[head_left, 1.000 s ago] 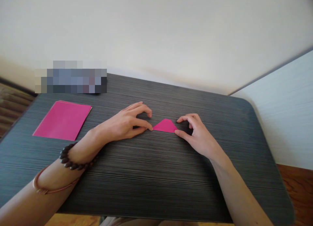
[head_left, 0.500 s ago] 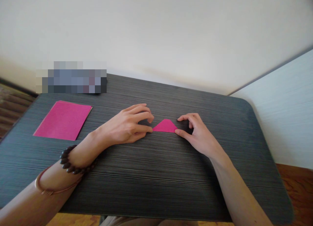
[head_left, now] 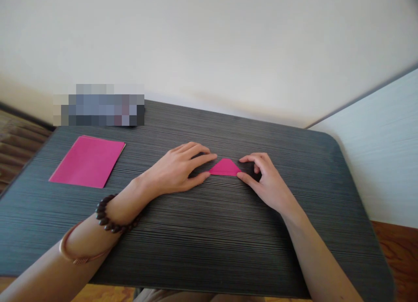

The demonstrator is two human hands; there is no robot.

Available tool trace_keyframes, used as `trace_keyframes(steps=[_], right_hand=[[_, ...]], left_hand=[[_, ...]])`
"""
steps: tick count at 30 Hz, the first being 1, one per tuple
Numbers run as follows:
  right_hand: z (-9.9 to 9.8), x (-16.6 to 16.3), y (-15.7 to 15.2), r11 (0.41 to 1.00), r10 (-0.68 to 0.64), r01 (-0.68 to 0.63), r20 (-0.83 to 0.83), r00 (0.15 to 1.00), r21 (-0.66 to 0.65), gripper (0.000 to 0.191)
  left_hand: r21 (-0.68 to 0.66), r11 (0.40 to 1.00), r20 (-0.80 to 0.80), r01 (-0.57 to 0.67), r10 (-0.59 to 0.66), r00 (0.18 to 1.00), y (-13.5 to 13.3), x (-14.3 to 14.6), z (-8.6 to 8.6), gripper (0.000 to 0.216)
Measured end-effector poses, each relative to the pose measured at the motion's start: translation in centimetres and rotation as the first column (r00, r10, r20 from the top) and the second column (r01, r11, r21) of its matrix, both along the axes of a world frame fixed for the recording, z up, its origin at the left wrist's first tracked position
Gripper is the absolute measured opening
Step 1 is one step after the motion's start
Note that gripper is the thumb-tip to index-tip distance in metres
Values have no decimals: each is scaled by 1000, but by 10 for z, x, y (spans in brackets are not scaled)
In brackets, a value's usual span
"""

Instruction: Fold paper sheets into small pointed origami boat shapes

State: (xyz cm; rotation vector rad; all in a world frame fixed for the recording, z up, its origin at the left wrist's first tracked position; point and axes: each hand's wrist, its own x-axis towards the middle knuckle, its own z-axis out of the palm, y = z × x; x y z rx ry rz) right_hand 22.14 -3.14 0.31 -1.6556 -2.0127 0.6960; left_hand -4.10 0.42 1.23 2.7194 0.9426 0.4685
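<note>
A small pink triangle (head_left: 225, 167) of folded paper lies flat on the dark striped table (head_left: 209, 232), about the middle of its width and towards the far half. Its long edge runs left to right along the near side, and its apex points to the far side, towards the wall.

The left hand (head_left: 178, 169) rests on the table just left of it. Its thumb and forefinger are narrowly parted, and their tips close on the triangle's left corner, the thumb at the near edge and the forefinger on the far-left slope. The right hand (head_left: 266, 180) mirrors it. Its thumb tip is on the right corner, the forefinger is curled over the far-right slope, and the other fingers are bent loosely behind. Both hands hold the paper down at its ends.

The left wrist wears a dark bead bracelet (head_left: 112, 217) and, nearer, a copper bangle (head_left: 75, 254).

Well apart to the left, a stack of pink sheets (head_left: 87, 161) lies flat near the table's far left corner.
</note>
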Motion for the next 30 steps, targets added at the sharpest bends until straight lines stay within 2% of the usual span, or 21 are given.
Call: trace_keyframes(steps=[3, 7, 12, 14, 16, 19, 21, 27, 30], right_hand=[[-4, -5, -3, 998, -30, 29, 12, 999, 53, 27], [-7, -10, -6, 991, -47, 42, 33, 998, 126, 25], [-5, -8, -7, 986, -22, 28, -39, 999, 164, 17], [-4, -6, -8, 985, 5, 15, -118, 993, 173, 14], [-4, -4, -9, 979, 6, 35, -202, 979, 202, 14], [-8, -4, -10, 963, -15, 97, -312, 950, 250, 18], [-10, -4, -11, 959, -10, 114, -373, 928, 259, 16], [-13, -7, -13, 968, 17, 100, -456, 890, 232, 19], [-13, -10, -14, 961, 42, 102, -501, 865, 257, 26]], left_hand=[[5, 998, -31, -64, 64, 997, -5, 17, -4, 53], [-43, 993, 20, -114, 115, 993, -7, 38, -7, 40], [-257, 958, 202, -125, 179, 963, -4, 57, -6, 17], [-384, 913, 250, -139, 247, 936, -4, 60, -4, 10], [-537, 824, 278, -178, 373, 885, -5, 57, -3, 14], [-675, 731, 351, -95, 431, 831, -7, 50, -2, 19], [-694, 717, 360, -60, 418, 834, -8, 46, -1, 20], [-667, 744, 402, 49, 304, 864, -17, 51, 4, 24], [-661, 750, 412, 37, 321, 853, -20, 54, 4, 15]])
